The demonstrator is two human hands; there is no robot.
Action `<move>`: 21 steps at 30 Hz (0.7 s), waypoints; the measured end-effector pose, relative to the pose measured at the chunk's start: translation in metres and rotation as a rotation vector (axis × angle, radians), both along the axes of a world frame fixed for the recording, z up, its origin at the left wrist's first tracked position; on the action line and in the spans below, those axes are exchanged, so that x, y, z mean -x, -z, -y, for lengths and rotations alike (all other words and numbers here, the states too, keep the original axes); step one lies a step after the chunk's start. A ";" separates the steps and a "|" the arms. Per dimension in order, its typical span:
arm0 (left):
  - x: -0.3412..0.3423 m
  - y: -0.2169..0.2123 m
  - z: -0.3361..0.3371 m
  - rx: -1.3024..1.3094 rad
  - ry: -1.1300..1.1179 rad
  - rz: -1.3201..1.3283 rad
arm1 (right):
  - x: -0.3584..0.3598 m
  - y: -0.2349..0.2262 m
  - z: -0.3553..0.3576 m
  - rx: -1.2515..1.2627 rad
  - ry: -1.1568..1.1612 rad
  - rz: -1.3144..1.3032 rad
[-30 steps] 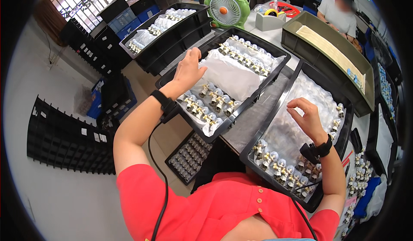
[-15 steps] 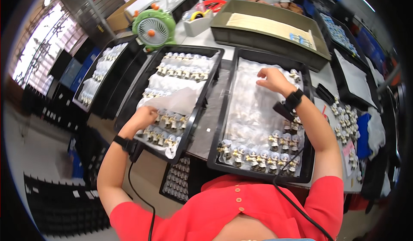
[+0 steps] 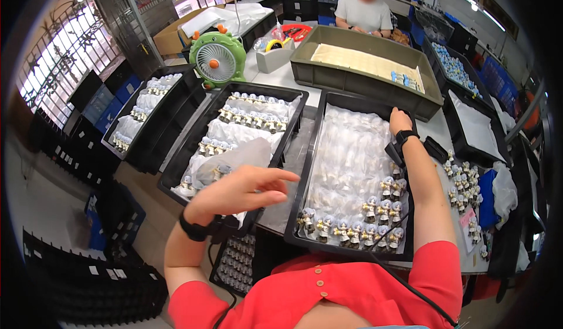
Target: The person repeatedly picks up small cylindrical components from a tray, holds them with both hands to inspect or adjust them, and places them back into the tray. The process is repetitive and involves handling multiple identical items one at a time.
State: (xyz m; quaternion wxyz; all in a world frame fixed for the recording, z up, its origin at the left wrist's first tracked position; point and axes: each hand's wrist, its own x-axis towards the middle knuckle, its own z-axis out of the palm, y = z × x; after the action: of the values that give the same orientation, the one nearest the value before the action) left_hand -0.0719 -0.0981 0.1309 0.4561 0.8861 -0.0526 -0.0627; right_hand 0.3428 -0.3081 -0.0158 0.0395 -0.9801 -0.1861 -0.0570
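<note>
My left hand (image 3: 252,189) hovers between two black trays with thumb and fingers stretched apart, holding nothing. Below and behind it is the left tray (image 3: 166,179), with rows of small pale-haired figurines (image 3: 249,117) and sheets of white wrapping film (image 3: 246,156) between them. Closed fingers on my right hand (image 3: 400,121) reach the far right corner of the right tray (image 3: 291,226); whatever they grip is hidden. White film (image 3: 346,153) lines that tray in ridges. Several figurines (image 3: 355,232) lie along its near edge, with more at its right side.
A green fan (image 3: 218,59) and an olive bin (image 3: 305,73) stand beyond the trays. More figurines (image 3: 463,182) lie loose on the table at right, near a blue item (image 3: 488,191). Another tray (image 3: 176,115) sits far left. A person (image 3: 363,12) sits opposite.
My left hand has left the film in the left tray and moved right, toward the gap between trays. My right hand has moved to the right tray's far right corner. The view has tilted up.
</note>
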 end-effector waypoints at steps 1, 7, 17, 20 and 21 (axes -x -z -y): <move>-0.011 0.005 0.007 0.001 0.073 0.039 | -0.001 0.002 0.004 0.009 0.006 0.008; -0.067 0.037 0.041 0.212 0.136 0.101 | 0.009 -0.021 0.016 0.018 -0.070 0.043; -0.111 0.091 0.037 0.660 -0.334 0.204 | 0.140 -0.101 -0.014 -1.019 -0.706 -0.671; -0.115 0.096 0.038 0.755 -0.268 0.317 | 0.179 -0.103 -0.018 -1.069 -0.841 -0.732; -0.113 0.099 0.039 0.778 -0.245 0.329 | 0.188 -0.100 -0.017 -1.051 -0.856 -0.737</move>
State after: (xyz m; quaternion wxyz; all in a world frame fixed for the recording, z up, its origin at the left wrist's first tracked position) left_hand 0.0412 -0.1374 0.0322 0.7455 0.6462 -0.0389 0.1585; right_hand 0.1545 -0.2911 0.0838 0.5777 -0.6308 -0.4725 0.2123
